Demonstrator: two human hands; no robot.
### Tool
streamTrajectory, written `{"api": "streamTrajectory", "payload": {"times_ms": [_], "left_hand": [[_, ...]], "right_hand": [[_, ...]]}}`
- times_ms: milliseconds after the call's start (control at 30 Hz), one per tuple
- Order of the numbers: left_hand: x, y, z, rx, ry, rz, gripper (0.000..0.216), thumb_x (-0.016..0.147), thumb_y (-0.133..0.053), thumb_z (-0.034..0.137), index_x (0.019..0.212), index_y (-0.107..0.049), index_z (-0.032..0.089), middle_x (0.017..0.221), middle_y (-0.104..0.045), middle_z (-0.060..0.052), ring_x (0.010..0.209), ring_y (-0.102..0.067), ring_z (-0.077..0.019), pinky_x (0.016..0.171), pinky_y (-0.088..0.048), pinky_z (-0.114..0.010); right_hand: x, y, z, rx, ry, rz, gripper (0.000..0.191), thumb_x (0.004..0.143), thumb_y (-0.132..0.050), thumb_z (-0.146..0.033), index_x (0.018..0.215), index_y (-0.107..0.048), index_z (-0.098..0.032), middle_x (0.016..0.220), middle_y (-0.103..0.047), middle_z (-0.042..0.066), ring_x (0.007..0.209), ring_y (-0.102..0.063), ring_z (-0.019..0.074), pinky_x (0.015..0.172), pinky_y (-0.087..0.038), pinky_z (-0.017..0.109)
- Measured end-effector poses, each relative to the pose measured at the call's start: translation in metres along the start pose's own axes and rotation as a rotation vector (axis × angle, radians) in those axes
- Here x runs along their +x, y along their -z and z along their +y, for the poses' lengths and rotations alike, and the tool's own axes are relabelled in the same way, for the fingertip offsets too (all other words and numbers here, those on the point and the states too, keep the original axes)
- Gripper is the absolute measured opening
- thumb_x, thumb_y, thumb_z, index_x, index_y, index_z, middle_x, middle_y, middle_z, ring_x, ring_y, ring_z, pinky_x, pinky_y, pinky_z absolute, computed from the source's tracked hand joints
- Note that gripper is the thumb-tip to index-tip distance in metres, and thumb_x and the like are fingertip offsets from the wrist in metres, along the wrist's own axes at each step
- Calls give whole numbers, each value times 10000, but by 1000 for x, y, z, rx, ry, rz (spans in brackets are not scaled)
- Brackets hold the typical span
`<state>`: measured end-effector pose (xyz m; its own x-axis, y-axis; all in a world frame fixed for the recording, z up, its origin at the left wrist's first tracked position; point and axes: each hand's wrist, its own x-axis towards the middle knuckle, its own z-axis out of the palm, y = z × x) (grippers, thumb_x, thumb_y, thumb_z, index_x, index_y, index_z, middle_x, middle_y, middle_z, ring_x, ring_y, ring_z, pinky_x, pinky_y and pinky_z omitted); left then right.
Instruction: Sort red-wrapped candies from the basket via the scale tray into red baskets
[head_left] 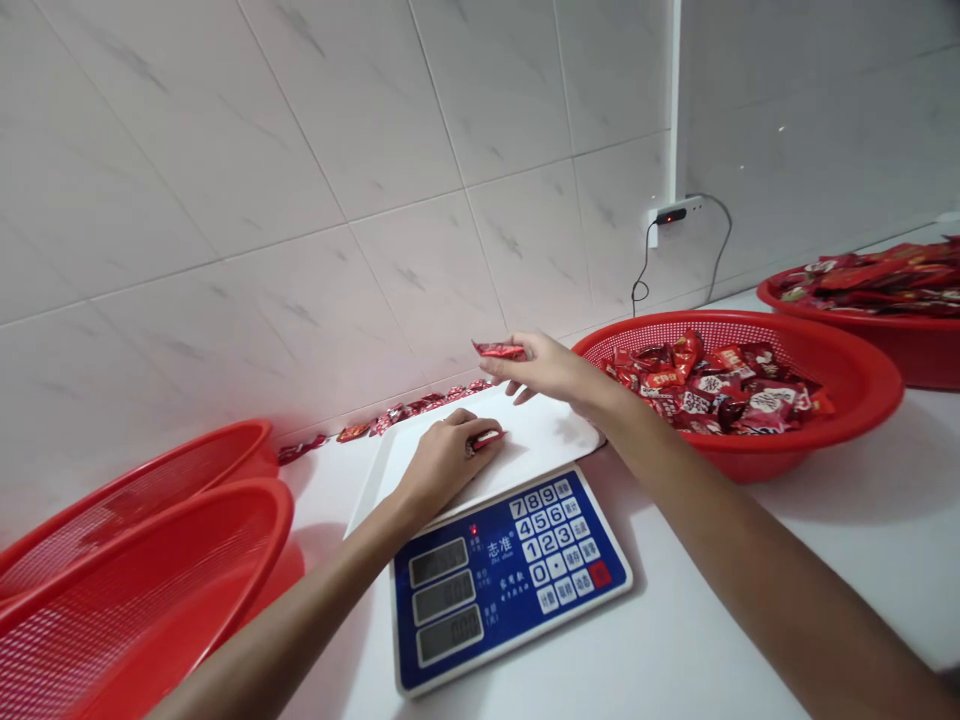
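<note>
My left hand (452, 448) rests low over the white pan (544, 440) of a digital scale (510, 580), its fingers closed around a small wrapped candy (484, 440) that shows in part. Above the pan's far right side, my right hand (540, 365) pinches a red wrapped candy (501, 351) between thumb and fingers. Beside my right forearm stands a red basket (862, 390) with many red wrapped candies (720, 385) in it. The scale has a blue panel with a keypad and displays, whose digits are too faint to read.
Two red baskets (277, 520) stand at the left. A row of wrapped candies (409, 410) lies along the wall behind the scale. Another red container (930, 350) at the far right holds red packets (892, 280). A power strip (679, 212) with cables hangs on the tiled wall (300, 250).
</note>
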<state>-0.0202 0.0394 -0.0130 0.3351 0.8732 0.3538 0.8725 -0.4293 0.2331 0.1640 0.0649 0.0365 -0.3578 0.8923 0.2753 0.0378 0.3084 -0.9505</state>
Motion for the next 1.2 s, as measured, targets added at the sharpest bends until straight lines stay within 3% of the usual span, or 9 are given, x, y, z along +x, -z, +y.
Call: {"api": "streamTrajectory", "payload": {"times_ms": [100, 200, 333, 433, 600, 733, 867, 1000, 1200], "left_hand": [[8, 15, -6, -60, 54, 68, 334, 889, -496, 411, 1007, -730, 203, 1027, -705, -72, 871, -646, -210, 776, -491, -309], [16, 42, -14, -88, 142, 103, 535, 926, -347, 509, 1091, -685, 130, 869, -712, -94, 698, -627, -196, 592, -466, -281], [8, 63, -22, -4, 172, 13, 424, 806, -543, 536, 901, -726, 166, 786, -688, -71, 660, -599, -201, 581, -436, -289], [-12, 50, -21, 50, 143, -39, 381, 827, -516, 513, 849, -728, 197, 900, -685, -86, 787, -619, -231, 697, -469, -331], [-28, 19, -15, 140, 79, -80, 447, 836, -544, 597, 1089, -691, 260, 1125, -640, -102, 976, -619, -279, 881, -468, -441], [-25, 15, -12, 164, 39, -60, 392, 920, -469, 507, 1031, -709, 218, 1007, -653, -104, 831, -635, -249, 829, -483, -431], [-22, 17, -12, 142, 23, -42, 367, 943, -448, 412, 1120, -707, 219, 1091, -667, -113, 927, -642, -258, 869, -482, -407], [-17, 22, -21, 100, 13, -30, 339, 927, -441, 309, 1076, -737, 240, 1074, -703, -82, 925, -663, -225, 848, -501, -349], [-22, 40, -43, 88, 76, 19, 342, 860, -430, 224, 932, -763, 206, 745, -725, -41, 654, -642, -191, 619, -502, -274]], "right_hand": [[5, -5, 7, -59, -21, 39, 229, 841, -683, -298, 967, -539, -173, 920, -637, 66, 738, -607, 129, 558, -498, 219], [6, -3, 9, -83, -10, 77, 233, 860, -657, -315, 1000, -533, -177, 959, -640, 75, 763, -610, 136, 567, -486, 229], [3, 2, 5, -95, -26, 52, 247, 874, -647, -331, 1022, -541, -164, 994, -640, 83, 750, -608, 122, 599, -489, 232], [2, 4, 2, -124, -26, 41, 260, 874, -651, -337, 1034, -552, -157, 983, -645, 83, 733, -612, 122, 613, -491, 241], [1, 1, 2, -128, -25, 4, 272, 867, -658, -341, 1048, -565, -160, 1021, -656, 83, 731, -634, 131, 622, -503, 257], [0, 0, 3, -158, -27, -14, 292, 873, -647, -358, 1063, -562, -153, 1025, -651, 82, 732, -625, 120, 631, -495, 247], [4, -5, 8, -161, -30, -26, 294, 850, -666, -334, 1066, -561, -164, 1035, -656, 90, 791, -637, 157, 661, -514, 279], [9, -21, 21, -247, 49, 18, 363, 805, -703, -277, 1123, -565, -171, 1150, -655, 114, 1011, -625, 219, 867, -498, 345], [12, -43, 44, -344, 61, -99, 384, 786, -679, -170, 1158, -586, -156, 1207, -657, 130, 1124, -608, 248, 951, -459, 354]]}}
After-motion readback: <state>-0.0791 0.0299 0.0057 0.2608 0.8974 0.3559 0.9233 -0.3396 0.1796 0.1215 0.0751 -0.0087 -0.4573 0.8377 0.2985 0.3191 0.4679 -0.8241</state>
